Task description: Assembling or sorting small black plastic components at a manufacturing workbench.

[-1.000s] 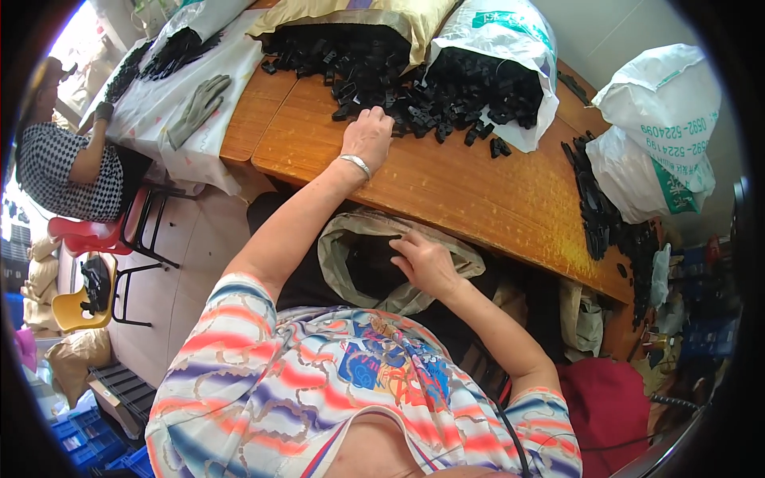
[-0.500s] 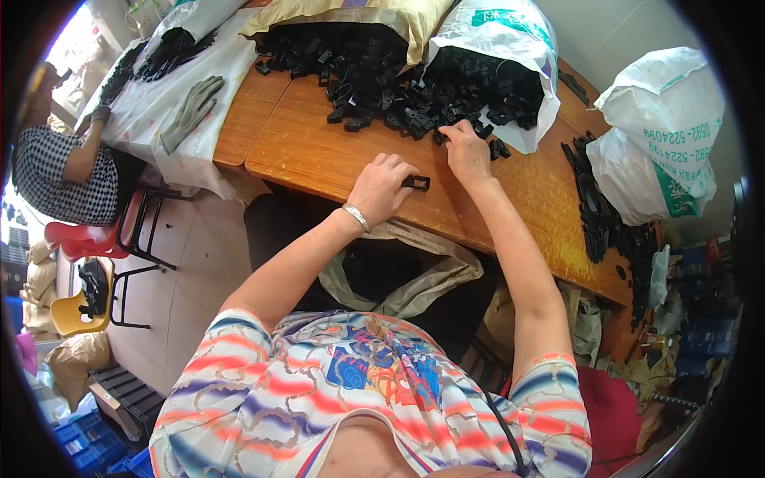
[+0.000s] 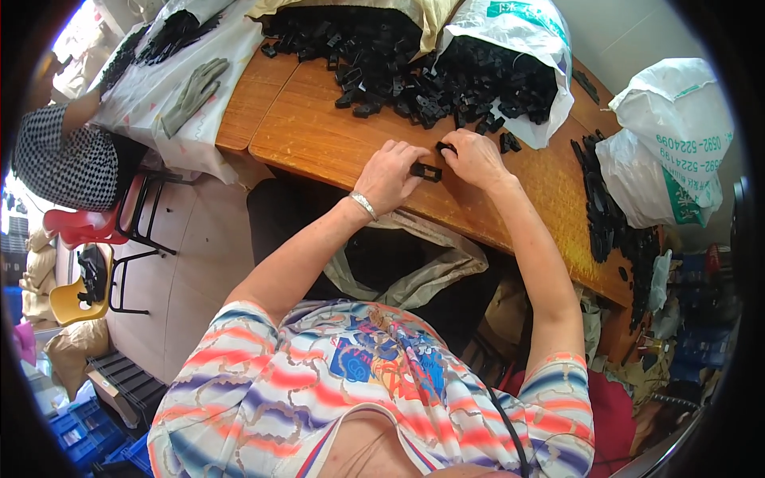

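Observation:
My left hand [image 3: 389,177] is closed on a small black plastic part [image 3: 426,171], a hollow rectangular piece with a slot, just above the near edge of the wooden table. Close by on the right, my right hand [image 3: 476,159] pinches another small black plastic part [image 3: 446,147], mostly covered by the fingers. The two pieces are apart. Beyond both hands lies a heap of black plastic parts [image 3: 422,95], spilling from a tan sack [image 3: 437,24] and a white sack [image 3: 510,28] lying on their sides.
An open cloth bag [image 3: 446,275] hangs at my lap under the table edge [image 3: 319,151]. Long black strips [image 3: 594,199] and a white bag [image 3: 677,143] lie to the right. At left, a grey glove [image 3: 191,95] rests on a covered table beside a seated person [image 3: 68,155].
My right hand has drawn back from the heap toward my left hand, bringing a black part with it. My left hand still holds its piece.

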`<action>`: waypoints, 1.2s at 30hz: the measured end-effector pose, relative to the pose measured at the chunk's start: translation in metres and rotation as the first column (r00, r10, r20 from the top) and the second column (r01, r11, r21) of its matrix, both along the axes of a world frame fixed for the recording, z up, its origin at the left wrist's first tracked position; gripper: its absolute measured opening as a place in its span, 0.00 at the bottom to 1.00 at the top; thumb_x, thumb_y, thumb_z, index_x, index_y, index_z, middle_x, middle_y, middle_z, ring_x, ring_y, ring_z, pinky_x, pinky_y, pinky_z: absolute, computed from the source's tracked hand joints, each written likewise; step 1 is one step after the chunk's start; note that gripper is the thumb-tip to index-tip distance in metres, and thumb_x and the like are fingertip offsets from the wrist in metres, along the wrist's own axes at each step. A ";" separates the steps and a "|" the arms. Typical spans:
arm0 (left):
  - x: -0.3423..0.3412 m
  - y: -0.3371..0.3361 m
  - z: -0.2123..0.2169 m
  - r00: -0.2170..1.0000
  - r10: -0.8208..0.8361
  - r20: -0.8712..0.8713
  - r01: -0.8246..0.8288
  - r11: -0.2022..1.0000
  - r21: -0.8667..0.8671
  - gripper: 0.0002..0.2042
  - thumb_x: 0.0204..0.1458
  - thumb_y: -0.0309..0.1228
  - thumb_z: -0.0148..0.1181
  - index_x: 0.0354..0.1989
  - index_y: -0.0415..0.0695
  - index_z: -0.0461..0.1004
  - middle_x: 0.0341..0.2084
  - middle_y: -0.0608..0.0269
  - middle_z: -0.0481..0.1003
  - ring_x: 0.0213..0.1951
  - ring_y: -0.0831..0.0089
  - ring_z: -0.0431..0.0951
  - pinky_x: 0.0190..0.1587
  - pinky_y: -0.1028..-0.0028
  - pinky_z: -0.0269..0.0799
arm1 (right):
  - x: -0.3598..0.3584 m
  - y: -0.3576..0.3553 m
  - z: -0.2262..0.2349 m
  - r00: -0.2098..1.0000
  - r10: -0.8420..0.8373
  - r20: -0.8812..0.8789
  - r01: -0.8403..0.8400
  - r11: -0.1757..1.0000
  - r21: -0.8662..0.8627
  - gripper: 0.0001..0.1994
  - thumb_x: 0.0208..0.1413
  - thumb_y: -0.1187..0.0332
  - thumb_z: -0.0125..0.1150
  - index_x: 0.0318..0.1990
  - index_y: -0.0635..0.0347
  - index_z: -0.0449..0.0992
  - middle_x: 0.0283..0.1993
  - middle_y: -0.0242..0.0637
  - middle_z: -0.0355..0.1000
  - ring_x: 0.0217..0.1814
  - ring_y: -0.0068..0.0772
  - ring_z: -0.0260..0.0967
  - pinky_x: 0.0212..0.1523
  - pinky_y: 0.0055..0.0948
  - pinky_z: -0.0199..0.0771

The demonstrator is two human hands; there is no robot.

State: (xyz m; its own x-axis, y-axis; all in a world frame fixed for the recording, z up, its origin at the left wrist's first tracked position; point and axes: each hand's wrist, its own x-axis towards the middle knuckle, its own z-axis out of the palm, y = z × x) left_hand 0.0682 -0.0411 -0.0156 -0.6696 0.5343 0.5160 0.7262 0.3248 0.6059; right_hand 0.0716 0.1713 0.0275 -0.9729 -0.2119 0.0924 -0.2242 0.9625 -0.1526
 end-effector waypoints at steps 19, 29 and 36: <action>-0.004 -0.002 -0.009 0.999 0.042 0.028 -0.041 0.998 -0.052 0.11 0.41 0.25 0.69 0.35 0.40 0.78 0.39 0.56 0.73 0.47 0.55 0.70 0.52 0.64 0.69 | 0.054 -0.028 -0.009 0.971 0.002 -0.238 -0.099 0.914 -0.394 0.10 0.49 0.74 0.66 0.40 0.59 0.79 0.37 0.39 0.73 0.35 0.44 0.75 0.36 0.37 0.75; -0.009 -0.001 -0.011 0.999 0.027 0.031 -0.026 0.999 -0.041 0.12 0.41 0.26 0.69 0.35 0.40 0.77 0.39 0.57 0.73 0.46 0.56 0.70 0.50 0.64 0.69 | 0.060 -0.038 -0.025 0.940 0.131 -0.315 -0.133 0.991 0.013 0.16 0.51 0.72 0.61 0.50 0.63 0.75 0.46 0.40 0.70 0.42 0.40 0.73 0.38 0.35 0.77; -0.010 -0.002 -0.009 0.999 0.023 0.026 -0.021 0.997 -0.073 0.09 0.41 0.25 0.65 0.34 0.41 0.80 0.38 0.55 0.73 0.47 0.55 0.70 0.53 0.64 0.69 | 0.065 -0.040 -0.040 0.905 0.125 -0.406 -0.117 0.992 0.045 0.20 0.50 0.75 0.53 0.53 0.64 0.73 0.45 0.41 0.68 0.46 0.43 0.70 0.41 0.36 0.74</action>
State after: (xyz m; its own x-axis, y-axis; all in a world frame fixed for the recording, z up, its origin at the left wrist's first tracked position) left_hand 0.0587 -0.0435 -0.0246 -0.6944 0.5550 0.4579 0.7024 0.3846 0.5989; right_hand 0.1361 0.1311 -0.0121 -0.8180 -0.3315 0.4700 -0.3779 0.9259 -0.0046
